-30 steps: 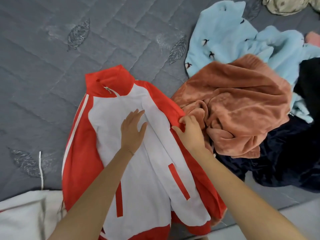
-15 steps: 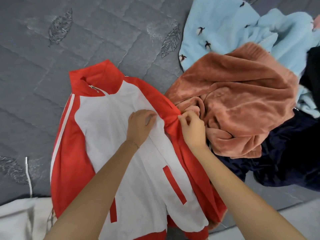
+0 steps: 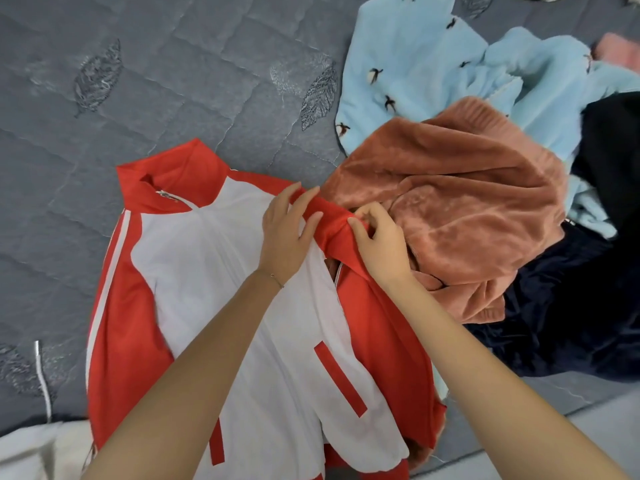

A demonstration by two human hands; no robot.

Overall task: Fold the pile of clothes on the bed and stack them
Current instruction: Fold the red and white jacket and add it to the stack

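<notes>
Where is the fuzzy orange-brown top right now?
The fuzzy orange-brown top lies crumpled on the right of the head view, beside the red and white jacket and partly over the light blue garment.

Left hand pressing jacket, right hand pinching it
</notes>
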